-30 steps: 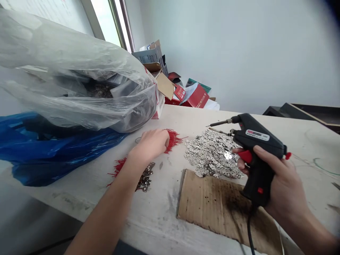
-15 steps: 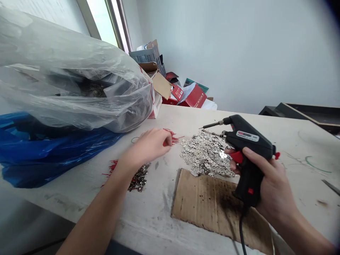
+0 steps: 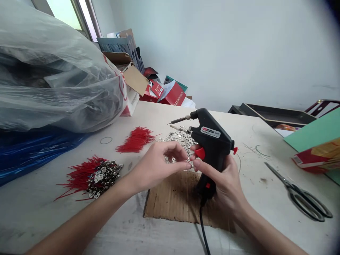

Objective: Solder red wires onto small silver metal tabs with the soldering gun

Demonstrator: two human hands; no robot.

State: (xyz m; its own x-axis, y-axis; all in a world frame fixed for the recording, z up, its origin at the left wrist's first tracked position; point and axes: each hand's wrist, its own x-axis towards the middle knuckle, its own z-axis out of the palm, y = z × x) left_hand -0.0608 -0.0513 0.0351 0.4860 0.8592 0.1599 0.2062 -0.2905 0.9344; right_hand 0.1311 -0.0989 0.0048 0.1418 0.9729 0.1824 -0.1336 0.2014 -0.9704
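Note:
My right hand [image 3: 225,180] grips a black soldering gun [image 3: 211,141] with a red trigger, its tip pointing left over a heap of small silver metal tabs [image 3: 178,140]. My left hand [image 3: 156,164] is curled in a pinch right beside the trigger, fingertips meeting the right index finger; what it pinches is too small to make out. Both hands hover above a scorched cardboard pad [image 3: 175,198]. A bundle of short red wires [image 3: 135,139] lies to the left. Nearer me lies a pile of red wires with tabs attached [image 3: 91,173].
A big clear plastic bag [image 3: 53,74] over a blue bag [image 3: 32,148] fills the left. Scissors [image 3: 297,193] lie at the right, with a green sheet and red packet [image 3: 316,156] behind. Boxes [image 3: 159,92] and a dark tray [image 3: 273,115] stand at the table's far edge.
My left hand left the red wire bundle and came right to meet the right hand at the trigger. The gun moved left and nearer; the view swung right, revealing the scissors.

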